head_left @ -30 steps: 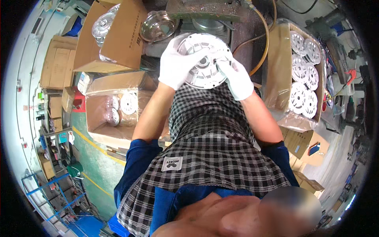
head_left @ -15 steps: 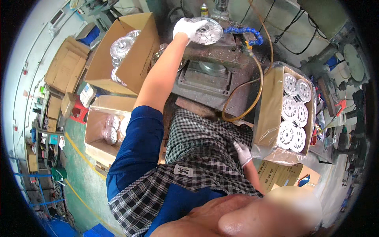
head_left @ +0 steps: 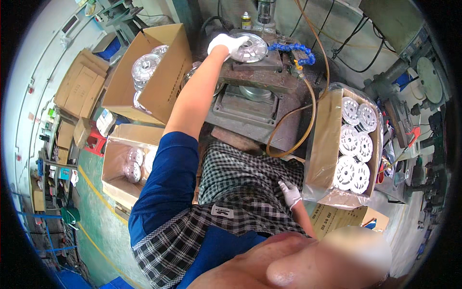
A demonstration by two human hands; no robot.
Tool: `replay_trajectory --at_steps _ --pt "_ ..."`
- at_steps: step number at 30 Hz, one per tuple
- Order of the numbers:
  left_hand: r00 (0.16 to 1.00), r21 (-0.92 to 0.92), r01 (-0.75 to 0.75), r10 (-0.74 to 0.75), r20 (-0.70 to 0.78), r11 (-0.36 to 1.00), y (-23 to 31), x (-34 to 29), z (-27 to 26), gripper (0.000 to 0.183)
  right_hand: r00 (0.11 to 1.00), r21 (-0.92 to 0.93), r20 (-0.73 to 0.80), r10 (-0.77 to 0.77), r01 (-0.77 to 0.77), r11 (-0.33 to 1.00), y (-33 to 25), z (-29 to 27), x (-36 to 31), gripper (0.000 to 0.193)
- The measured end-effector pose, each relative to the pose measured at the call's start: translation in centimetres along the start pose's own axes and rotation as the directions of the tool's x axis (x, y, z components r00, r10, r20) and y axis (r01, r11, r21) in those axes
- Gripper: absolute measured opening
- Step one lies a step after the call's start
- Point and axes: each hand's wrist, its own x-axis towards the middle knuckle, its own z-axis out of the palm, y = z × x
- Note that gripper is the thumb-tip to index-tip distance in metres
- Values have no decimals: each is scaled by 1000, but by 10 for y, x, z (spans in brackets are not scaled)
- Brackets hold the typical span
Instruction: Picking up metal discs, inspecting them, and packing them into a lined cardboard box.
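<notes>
Head view: gloved left hand point(head_left: 225, 43) reaches out, fingers curled over the rim of a silver disc point(head_left: 248, 48) lying on the machine bed point(head_left: 255, 72). Gloved right hand point(head_left: 290, 192) rests flat on the checked apron point(head_left: 240, 178), well below the machine, fingers loosely together.

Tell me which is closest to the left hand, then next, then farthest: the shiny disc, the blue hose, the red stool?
From the left hand:
1. Disc, under its fingers on the machine.
2. Blue hose, just right of the disc.
3. Red stool, far left on the floor.
</notes>
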Motion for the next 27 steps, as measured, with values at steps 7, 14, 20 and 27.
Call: replay_trajectory --at_steps 7,14,20,27 --pt "997 57 71 -72 13 996 12 -24 -11 87 999 -6 19 39 -38 999 12 -3 6 45" --pt "993 89 117 -117 4 989 8 -16 -10 84 998 -155 6 69 -67 986 -4 -4 -3 60" --pt "998 37 63 -62 -21 997 -1 -12 -4 90 997 -101 68 46 -39 994 -30 0 -11 60" --pt "998 53 -70 69 9 996 -5 8 23 90 993 -329 -73 -90 61 942 -9 9 -16 64"
